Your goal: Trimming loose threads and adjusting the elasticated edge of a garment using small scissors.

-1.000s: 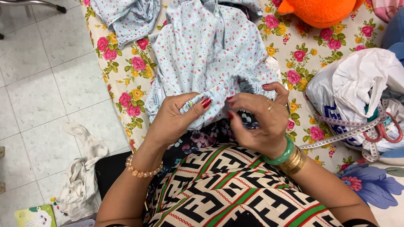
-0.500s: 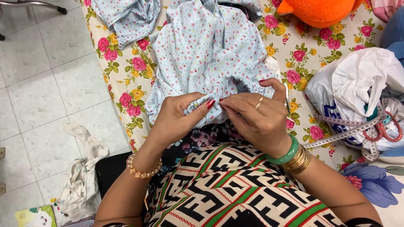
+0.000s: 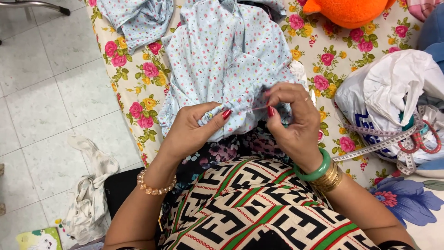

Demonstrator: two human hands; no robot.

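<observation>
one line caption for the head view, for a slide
Both hands pinch the gathered edge of a pale blue flowered garment.

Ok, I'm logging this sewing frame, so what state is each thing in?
Left hand: pinching the gathered edge.
Right hand: fingertips pinched, raised at the fabric.
Light blue floral garment: bunched, edge gathered.
White plastic bag: open, crumpled.
Measuring tape: unrolled, draped over the bag.
White rag: crumpled on the floor.

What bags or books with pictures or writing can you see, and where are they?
White plastic bag: right side on the flowered cloth, crumpled and lumpy, with blue print; a measuring tape drapes over it.
Small booklet: bottom left corner on the tiled floor, green and yellow with a white cartoon animal.
</observation>
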